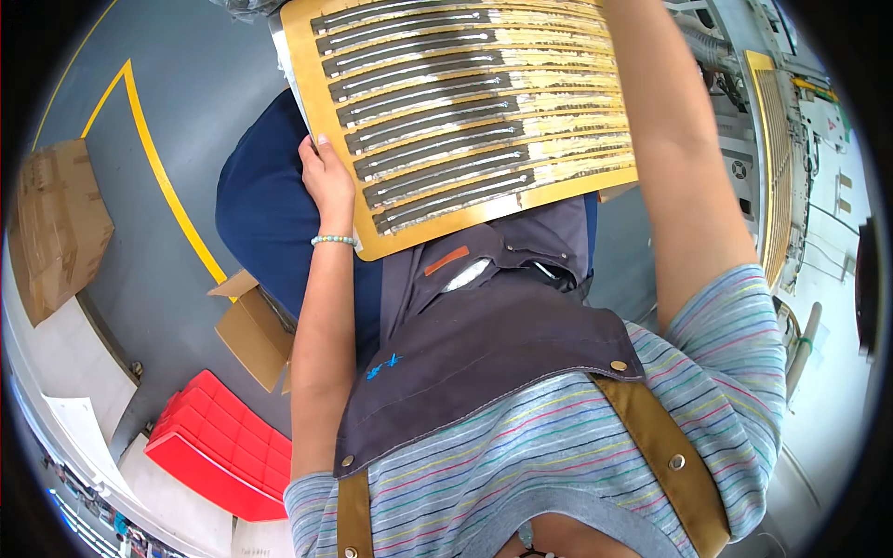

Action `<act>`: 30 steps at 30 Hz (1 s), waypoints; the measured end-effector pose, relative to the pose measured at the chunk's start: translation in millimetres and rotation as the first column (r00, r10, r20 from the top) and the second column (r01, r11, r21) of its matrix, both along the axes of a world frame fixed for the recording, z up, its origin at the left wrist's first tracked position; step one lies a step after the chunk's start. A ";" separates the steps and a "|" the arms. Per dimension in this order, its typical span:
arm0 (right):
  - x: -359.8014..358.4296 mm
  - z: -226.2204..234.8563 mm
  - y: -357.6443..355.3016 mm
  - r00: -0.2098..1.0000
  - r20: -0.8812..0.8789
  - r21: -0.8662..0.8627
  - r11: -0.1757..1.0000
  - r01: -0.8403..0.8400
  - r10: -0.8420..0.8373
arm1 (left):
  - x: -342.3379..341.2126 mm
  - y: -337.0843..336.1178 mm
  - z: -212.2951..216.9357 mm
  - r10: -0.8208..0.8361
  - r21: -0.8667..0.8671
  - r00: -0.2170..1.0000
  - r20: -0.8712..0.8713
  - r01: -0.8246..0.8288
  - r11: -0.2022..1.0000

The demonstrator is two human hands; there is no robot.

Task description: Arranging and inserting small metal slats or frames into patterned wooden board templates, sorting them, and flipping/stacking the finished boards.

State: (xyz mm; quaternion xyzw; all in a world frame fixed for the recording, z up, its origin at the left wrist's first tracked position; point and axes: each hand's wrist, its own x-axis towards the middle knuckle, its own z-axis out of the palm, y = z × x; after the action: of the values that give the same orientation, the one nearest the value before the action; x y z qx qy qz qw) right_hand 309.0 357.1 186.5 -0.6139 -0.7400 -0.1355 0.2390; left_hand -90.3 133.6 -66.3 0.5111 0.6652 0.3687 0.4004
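Note:
A large flat yellow board [321, 102] with rounded corners lies tilted over my lap at the top of the head view. Several long parallel dark grey strips [423, 144], each with a thin silvery line, run across it. Toward its right the rows turn pale and shiny. My left hand [329, 189] grips the board's left edge, thumb near the top face, the other fingers mostly hidden at the edge. My right forearm reaches up past the board's right side; the right hand lies beyond the upper border of the picture.
Cardboard boxes [60, 228] and an open carton [256, 330] stand on the grey floor at the left, by a yellow floor line [167, 186]. A red ribbed bin [223, 442] sits lower left. Another yellow slatted board [772, 167] stands by white machinery on the right.

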 end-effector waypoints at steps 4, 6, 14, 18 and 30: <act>-77.6 -109.4 -124.0 0.893 -0.326 -0.223 0.893 -0.392 0.311 | -16.9 -6.6 -3.0 0.058 0.007 0.996 -0.063 -0.058 0.998; -99.6 -135.0 -211.1 0.854 -0.391 -0.426 0.755 -0.499 0.344 | -9.9 -3.7 -1.5 0.043 0.014 0.998 -0.043 -0.042 0.999; -111.7 -193.7 -292.5 0.882 -0.276 -0.439 0.767 -0.469 0.382 | 1.8 -3.8 9.1 0.019 0.030 0.990 -0.140 -0.015 0.999; -168.2 -214.9 -277.0 0.826 -0.338 -0.348 0.756 -0.555 0.451 | 2.6 -3.3 11.2 0.025 0.025 0.987 -0.158 -0.021 0.999; -110.5 -196.2 -277.6 0.940 -0.233 -0.296 0.903 -0.313 0.249 | 1.5 -2.9 11.9 0.022 0.024 0.985 -0.172 -0.018 1.000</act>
State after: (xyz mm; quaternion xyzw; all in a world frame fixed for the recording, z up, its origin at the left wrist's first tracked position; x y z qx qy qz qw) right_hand 198.5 79.5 -9.7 -0.5414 -0.8070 0.0847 0.2199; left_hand -88.8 130.7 -54.4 0.5387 0.6984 0.3345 0.3319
